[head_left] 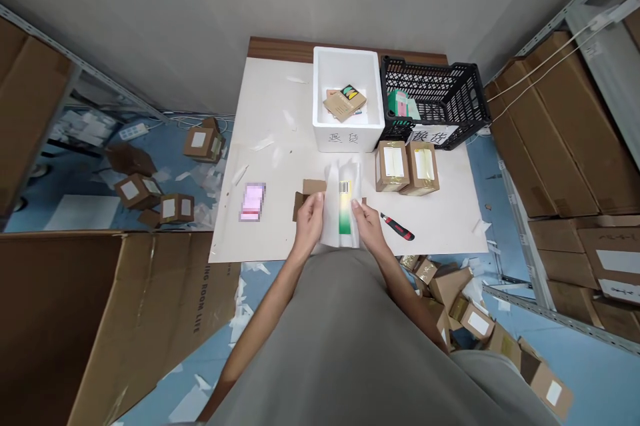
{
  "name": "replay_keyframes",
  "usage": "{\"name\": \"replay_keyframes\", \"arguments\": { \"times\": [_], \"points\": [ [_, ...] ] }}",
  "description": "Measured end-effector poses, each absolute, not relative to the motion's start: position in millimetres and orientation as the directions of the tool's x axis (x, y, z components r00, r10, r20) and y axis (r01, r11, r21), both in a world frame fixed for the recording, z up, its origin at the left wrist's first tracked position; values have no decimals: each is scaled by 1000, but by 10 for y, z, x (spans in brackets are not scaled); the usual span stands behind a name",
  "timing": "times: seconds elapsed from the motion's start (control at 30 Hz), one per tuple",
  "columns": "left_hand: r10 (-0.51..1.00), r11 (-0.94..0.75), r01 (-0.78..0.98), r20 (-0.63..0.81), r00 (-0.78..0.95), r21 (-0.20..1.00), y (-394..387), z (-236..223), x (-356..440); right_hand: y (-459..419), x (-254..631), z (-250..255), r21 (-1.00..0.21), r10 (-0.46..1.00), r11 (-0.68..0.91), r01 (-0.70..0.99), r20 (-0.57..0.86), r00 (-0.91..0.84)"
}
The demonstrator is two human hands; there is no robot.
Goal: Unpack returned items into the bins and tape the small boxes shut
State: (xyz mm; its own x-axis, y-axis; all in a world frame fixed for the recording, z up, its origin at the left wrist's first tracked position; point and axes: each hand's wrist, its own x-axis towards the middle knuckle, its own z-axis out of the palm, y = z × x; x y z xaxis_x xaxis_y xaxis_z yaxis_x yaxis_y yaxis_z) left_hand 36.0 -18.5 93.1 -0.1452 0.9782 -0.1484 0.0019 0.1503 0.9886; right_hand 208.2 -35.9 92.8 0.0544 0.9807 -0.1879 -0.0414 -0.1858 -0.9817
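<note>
My left hand (310, 221) and my right hand (369, 225) are closed on the two side edges of a white wrapping sheet (330, 213), spread at the table's front edge. Between them, on the sheet, lies a slim yellow-and-green box (345, 209) with a barcode at its far end. Partly hidden behind my hands and the sheet is an opened brown cardboard box (314, 186) with its flaps out. To the right of my right hand rests a red-and-black utility knife (398, 227).
Two taped cartons (393, 166) stand before a black plastic crate (435, 93) holding small boxes. Beside it is a white foam bin (347, 139) with small packages inside. A blurred pink item (253, 202) lies at left. A large open carton (165, 306) and discarded boxes (480, 323) flank the table.
</note>
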Motion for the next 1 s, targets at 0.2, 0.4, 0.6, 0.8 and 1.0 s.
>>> {"name": "replay_keyframes", "arguments": {
  "times": [0.2, 0.4, 0.6, 0.8, 1.0],
  "points": [
    [955, 297, -10, -297, -22, 955, -235, 1021, 276, -329, 2008, 909, -969, 977, -214, -123, -211, -35],
    [924, 348, -227, -374, -82, 910, -246, 949, 228, -270, 2017, 860, -953, 969, -227, -203, -241, 50],
    [950, 292, -320, -311, -8, 901, -252, 879, 134, -197, 2104, 839, -875, 937, -345, -339, -343, -67],
    [958, 234, -311, -273, -86, 921, -320, 794, 64, -220, 2262, 835, -764, 871, -486, -425, -466, -157],
    [911, 390, -397, -410, 39, 831, -404, 745, 57, -196, 2269, 945, -821, 893, -442, -362, -441, -91]
  ]
}}
